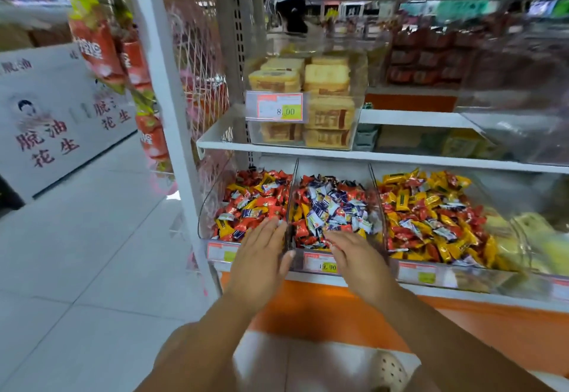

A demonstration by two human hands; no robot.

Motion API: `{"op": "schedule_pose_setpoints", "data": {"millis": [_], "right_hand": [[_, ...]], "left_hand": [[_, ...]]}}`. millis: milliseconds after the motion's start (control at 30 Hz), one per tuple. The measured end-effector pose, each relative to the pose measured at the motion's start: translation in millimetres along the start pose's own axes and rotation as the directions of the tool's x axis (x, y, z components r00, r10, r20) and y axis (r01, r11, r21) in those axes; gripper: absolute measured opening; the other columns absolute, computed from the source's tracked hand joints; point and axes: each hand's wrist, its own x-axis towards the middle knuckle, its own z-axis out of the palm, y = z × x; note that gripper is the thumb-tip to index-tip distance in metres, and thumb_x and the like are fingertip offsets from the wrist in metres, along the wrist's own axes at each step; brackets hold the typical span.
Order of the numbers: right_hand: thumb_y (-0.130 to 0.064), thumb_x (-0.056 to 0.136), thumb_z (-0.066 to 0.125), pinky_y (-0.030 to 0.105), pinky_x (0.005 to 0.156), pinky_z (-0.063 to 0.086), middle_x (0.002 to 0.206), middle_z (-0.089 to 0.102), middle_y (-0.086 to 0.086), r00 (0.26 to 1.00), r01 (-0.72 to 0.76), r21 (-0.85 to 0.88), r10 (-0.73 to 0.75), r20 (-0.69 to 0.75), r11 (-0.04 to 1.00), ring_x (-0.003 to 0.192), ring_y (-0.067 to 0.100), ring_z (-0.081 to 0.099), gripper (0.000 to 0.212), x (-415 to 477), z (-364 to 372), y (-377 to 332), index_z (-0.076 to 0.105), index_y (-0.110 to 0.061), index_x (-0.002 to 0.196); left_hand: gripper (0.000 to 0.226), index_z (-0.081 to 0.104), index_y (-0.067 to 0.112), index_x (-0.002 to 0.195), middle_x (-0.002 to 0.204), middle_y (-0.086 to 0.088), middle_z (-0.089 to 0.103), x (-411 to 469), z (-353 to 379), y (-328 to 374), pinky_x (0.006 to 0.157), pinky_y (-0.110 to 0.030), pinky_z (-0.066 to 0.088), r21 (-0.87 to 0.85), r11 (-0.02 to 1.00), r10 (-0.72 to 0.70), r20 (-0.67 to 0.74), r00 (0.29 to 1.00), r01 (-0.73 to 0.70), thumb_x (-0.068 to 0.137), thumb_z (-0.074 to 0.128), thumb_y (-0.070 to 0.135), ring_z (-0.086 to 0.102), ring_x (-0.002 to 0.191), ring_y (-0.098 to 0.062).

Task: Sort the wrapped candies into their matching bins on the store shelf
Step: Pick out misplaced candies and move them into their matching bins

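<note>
Left hand: your left hand (261,256) lies flat, palm down, fingers straight and close together. It holds nothing, and its tips reach over the front edge of the clear plastic left bin (207,210).
Right hand: your right hand (354,253) dips into the front edge of the clear plastic middle bin (292,188), fingers bent down among the wrappers. A red wrapper shows at the tips, but I cannot tell whether you have pinched it.
Left bin load: mostly red-orange wrapped candies (264,203), with yellow and blue-white strays on top.
Middle bin load: mostly blue-and-white wrapped candies (332,206), with red ones along its front and left edges.
Right bin load: the clear plastic right bin (455,268) holds yellow wrapped candies (400,200) mixed heavily with red.
Why here: your hands flank the divider, likely so strays can cross it in one short hop.
Stage: early, by my reading, since all three bins sit mixed along the front edge of the white metal lower shelf (308,280).
Watch: the heaps crest near the bin rims, so a hasty scoop could spill wrappers.
</note>
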Motion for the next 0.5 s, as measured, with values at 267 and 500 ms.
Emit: {"op": "schedule_pose_setpoints", "data": {"millis": [267, 500], "right_hand": [[-0.023, 0.100, 0.051, 0.028, 0.091, 0.047, 0.145, 0.046, 0.001, 0.986, 0.006, 0.042, -0.012, 0.164, 0.999, 0.112, 0.018, 0.058, 0.051, 84, 27, -7, 0.035, -0.031, 0.147], [-0.027, 0.091, 0.065, 0.032, 0.099, 0.044, 0.153, 0.032, 0.005, 0.969, -0.036, -0.168, 0.076, 0.235, 0.985, 0.121, 0.024, 0.052, 0.066, 119, 43, -10, 0.031, -0.027, 0.148]], "left_hand": [[0.056, 0.029, 0.025, 0.149, 0.156, 0.005, 0.026, 54, 22, -59, 0.117, -0.031, 0.010, -0.020, 1.000, -0.016, 0.017, 1.000, 0.016, 0.099, 0.032, 0.048, 0.022, 0.144, -0.016], [0.053, 0.056, 0.019, 0.133, 0.141, 0.001, 0.051, 60, 51, -81, 0.109, -0.046, 0.037, -0.099, 0.993, -0.067, -0.054, 0.996, 0.061, 0.086, 0.061, 0.043, 0.044, 0.130, -0.027]]}}
